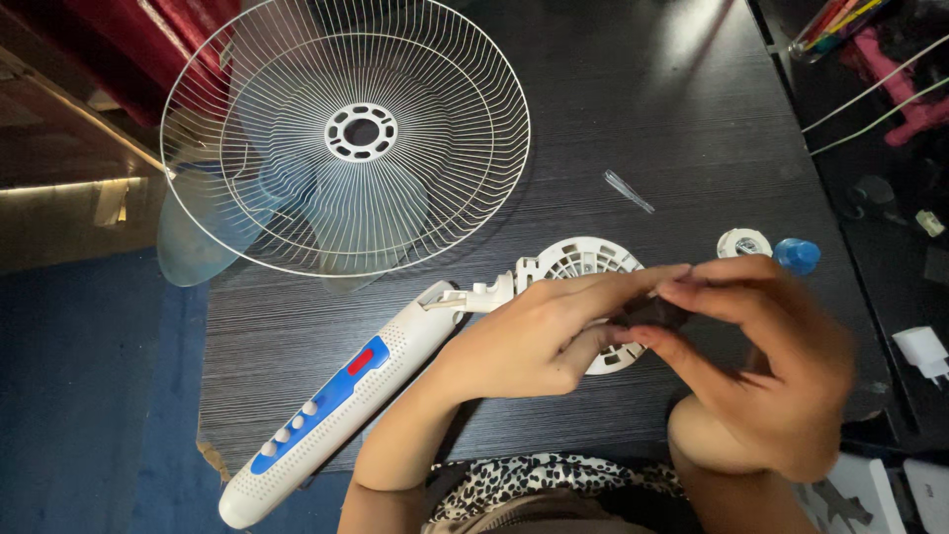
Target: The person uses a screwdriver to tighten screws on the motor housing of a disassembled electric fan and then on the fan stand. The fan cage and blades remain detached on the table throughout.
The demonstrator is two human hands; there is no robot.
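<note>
Head camera looked straight down at a dark wood-grain tabletop (643,109), and both of my hands met near its front edge, at about five o'clock in the view. My left hand (524,336) curled around from nine o'clock and my right hand (771,366) came in from three o'clock; between the fingertips of both I pinched a small dark part (652,313), too hidden by my fingers for me to tell its shape. Directly beneath my hands lay a round white plastic motor housing with slotted vents (578,259), joined at its eight o'clock side to a long white fan body with a blue control panel, a red patch and white buttons (336,405), which ran diagonally off the table edge toward seven o'clock. At eleven o'clock from my hands sat a white wire fan guard (346,133) with a translucent blue blade (203,242) showing under it. Just beyond my right hand, at one o'clock, stood a small white round cap (743,242) and, just beside it, a blue plastic knob (797,255). A thin clear sliver (629,191) lay at twelve o'clock.
</note>
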